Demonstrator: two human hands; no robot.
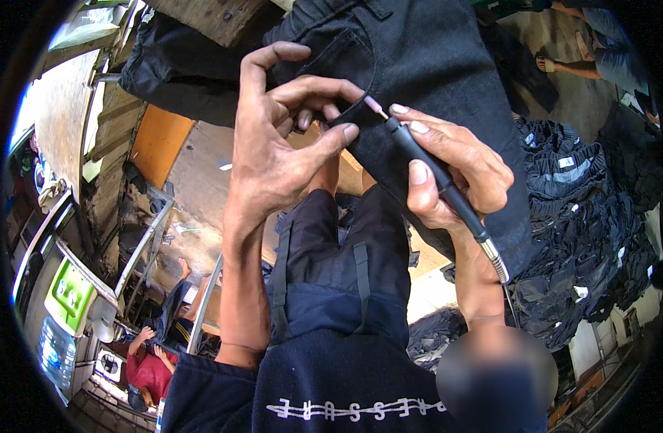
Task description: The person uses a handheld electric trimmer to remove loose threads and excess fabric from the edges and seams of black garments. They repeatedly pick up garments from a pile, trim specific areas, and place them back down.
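My right hand [465, 169] grips a slim black rotary grinder handpiece [436, 173] like a pen. Its thin metal shank carries a small pink grinding tip [374, 105], which meets the edge of black denim trousers [440, 65]. From the other end, a springy metal sleeve [494, 261] leads into a thin cord. My left hand [274, 137] has the trousers' edge between thumb and index finger, right beside the tip. Its other fingers are partly curled, one raised. A pocket outline [342, 61] shows in the cloth above my left fingers.
A large heap of black garments [577, 216] lies at the right. Wooden boards [162, 141] and metal rails [147, 242] stand at the left. A person in a red shirt [150, 372] is at the lower left, near a water bottle [57, 350]. Another person's legs [598, 65] show at the upper right.
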